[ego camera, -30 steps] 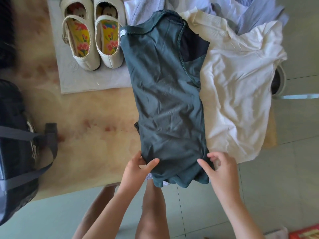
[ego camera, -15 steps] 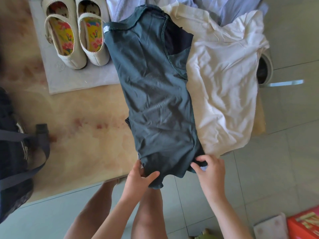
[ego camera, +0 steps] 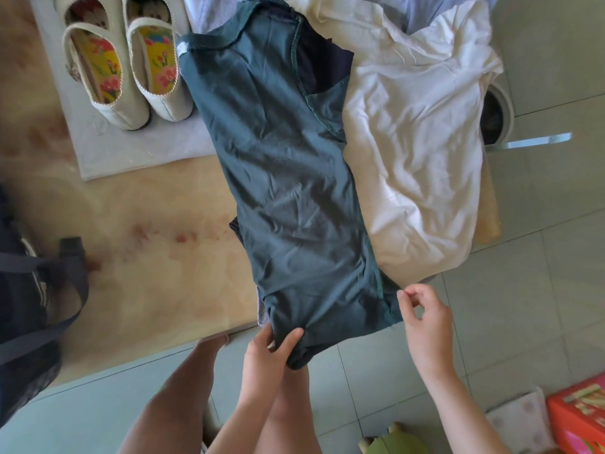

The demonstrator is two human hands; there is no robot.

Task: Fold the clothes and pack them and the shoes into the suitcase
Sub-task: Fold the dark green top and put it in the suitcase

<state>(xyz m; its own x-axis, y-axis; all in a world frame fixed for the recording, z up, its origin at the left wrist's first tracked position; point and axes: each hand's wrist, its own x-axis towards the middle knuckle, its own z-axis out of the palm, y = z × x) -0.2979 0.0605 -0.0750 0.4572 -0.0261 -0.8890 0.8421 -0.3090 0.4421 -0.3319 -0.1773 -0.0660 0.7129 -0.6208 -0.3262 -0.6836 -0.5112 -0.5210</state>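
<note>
Lower centre: left hand (ego camera: 265, 354) grip pinched on green shirt (ego camera: 294, 191) hem at desk (ego camera: 163, 283) edge. Right hand (ego camera: 425, 329) beside hem, grip loosely curled, seemingly empty.

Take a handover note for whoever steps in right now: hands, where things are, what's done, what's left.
Left hand grips the near hem of the green garment, which lies lengthwise on the table. Right hand is curled beside the hem's right corner; contact unclear. White garment lies unfolded alongside. Shoes sit on a pale cloth. Dark bag at left. Garments and shoes not yet packed. Left: finish folding, pack everything.
</note>
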